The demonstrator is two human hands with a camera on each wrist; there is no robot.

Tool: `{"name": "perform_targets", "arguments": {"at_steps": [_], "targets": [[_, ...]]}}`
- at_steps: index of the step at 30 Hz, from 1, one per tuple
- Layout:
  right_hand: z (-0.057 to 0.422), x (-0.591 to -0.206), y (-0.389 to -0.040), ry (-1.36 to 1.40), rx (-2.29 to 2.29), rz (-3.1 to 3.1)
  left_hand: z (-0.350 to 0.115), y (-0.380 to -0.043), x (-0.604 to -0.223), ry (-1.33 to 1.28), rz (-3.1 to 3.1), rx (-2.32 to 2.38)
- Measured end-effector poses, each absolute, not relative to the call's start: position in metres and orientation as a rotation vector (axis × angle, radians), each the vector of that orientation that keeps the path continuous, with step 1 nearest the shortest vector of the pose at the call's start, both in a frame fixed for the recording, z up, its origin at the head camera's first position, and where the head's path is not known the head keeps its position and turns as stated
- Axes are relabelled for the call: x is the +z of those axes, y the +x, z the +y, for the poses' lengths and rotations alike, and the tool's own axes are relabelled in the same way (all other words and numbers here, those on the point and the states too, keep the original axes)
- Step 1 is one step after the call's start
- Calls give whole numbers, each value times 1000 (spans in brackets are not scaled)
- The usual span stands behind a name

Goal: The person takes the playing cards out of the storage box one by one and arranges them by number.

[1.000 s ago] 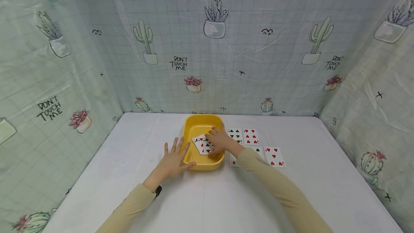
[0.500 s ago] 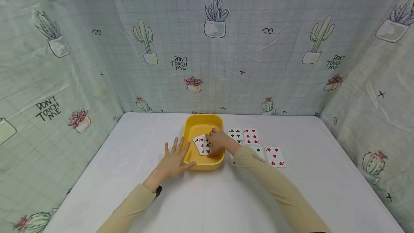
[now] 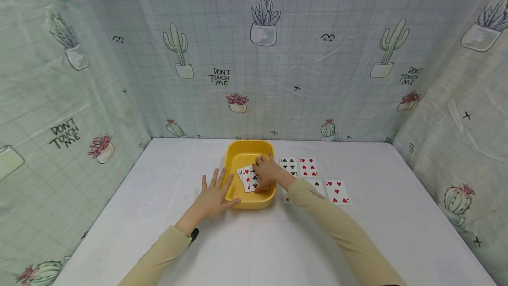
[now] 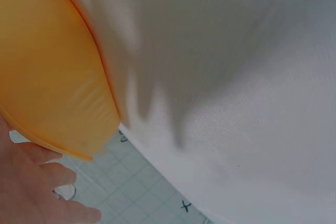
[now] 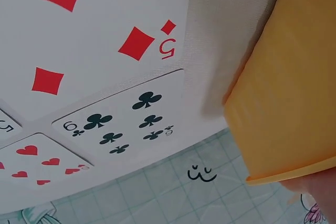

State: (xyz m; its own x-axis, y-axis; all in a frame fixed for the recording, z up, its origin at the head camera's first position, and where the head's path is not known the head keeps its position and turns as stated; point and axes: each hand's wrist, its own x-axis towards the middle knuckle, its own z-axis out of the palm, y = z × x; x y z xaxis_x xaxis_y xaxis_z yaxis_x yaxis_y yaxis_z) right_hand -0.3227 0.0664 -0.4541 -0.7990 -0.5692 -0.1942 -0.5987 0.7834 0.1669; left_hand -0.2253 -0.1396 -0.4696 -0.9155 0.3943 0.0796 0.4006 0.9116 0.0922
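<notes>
My left hand (image 3: pixel 210 198) lies with fingers spread over the near left side of a yellow tray (image 3: pixel 249 205), fingertips at its rim. In the left wrist view its fingers (image 4: pixel 55 174) show beside the tray's edge. My right hand (image 3: pixel 267 174) reaches down into the tray, with its thumb and fingers curled at opposite edges of a playing card (image 3: pixel 255 183). A few playing cards overlap there, fanned to the left, with hearts and clubs showing. My right palm hides the right part of the pile.
Right of the tray, face-up cards lie in two rows: a six of clubs (image 3: pixel 288 166) and a six of hearts (image 3: pixel 308 167) behind, a five of diamonds (image 5: pixel 105 30), a spade card (image 3: pixel 317 185) and a five of hearts (image 3: pixel 337 192) in front. Patterned cloth (image 3: pixel 222 118) surrounds the white table.
Over the last second my right fingers have drawn in closer on the cards. The fanned cards have shifted slightly toward me. My left hand has stayed in place.
</notes>
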Motion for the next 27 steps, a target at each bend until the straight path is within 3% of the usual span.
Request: {"name": "perform_targets", "arguments": {"at_steps": [27], "targets": [[70,-443,-323,-1090,278,2913,-143,-231,-468,-646,-3018,-211]]}}
